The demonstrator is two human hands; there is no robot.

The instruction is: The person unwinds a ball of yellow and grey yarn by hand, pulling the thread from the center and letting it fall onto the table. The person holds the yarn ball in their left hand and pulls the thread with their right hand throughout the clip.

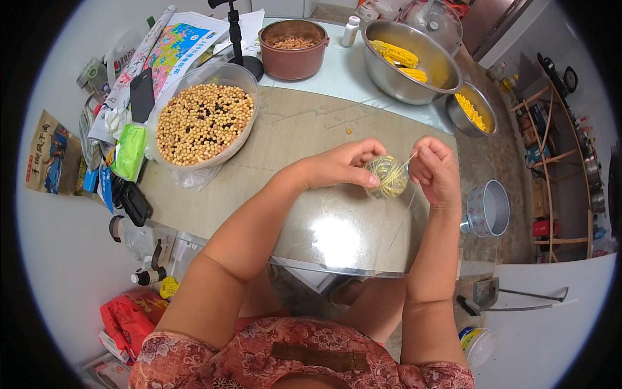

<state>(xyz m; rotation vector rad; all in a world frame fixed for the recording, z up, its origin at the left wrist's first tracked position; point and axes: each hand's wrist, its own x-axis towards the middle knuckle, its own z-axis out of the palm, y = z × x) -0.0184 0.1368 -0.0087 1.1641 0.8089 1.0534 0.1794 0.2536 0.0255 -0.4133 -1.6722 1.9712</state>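
Observation:
A ball of yellow and grey yarn (pixel 387 177) is gripped in my left hand (pixel 347 165), with the thumb across its near side. Just to the right, my right hand (pixel 435 170) pinches a strand of the yarn between thumb and forefinger. The strand runs taut from the ball up to those fingertips. A thin loose end (pixel 401 228) hangs below the ball toward the table's near edge. Both hands are above the right part of the table (pixel 301 121), and its glossy top mirrors a bright light below the ball.
At left stands a plastic tub (pixel 252 116) of round beans with black bits. Farther back are a reddish pot (pixel 293 61) of nuts or beans, a white bottle (pixel 350 31) and a steel basin (pixel 413 92) with corn cobs. A smaller bowl (pixel 481 131) holds corn kernels. A phone (pixel 142 95) lies left.

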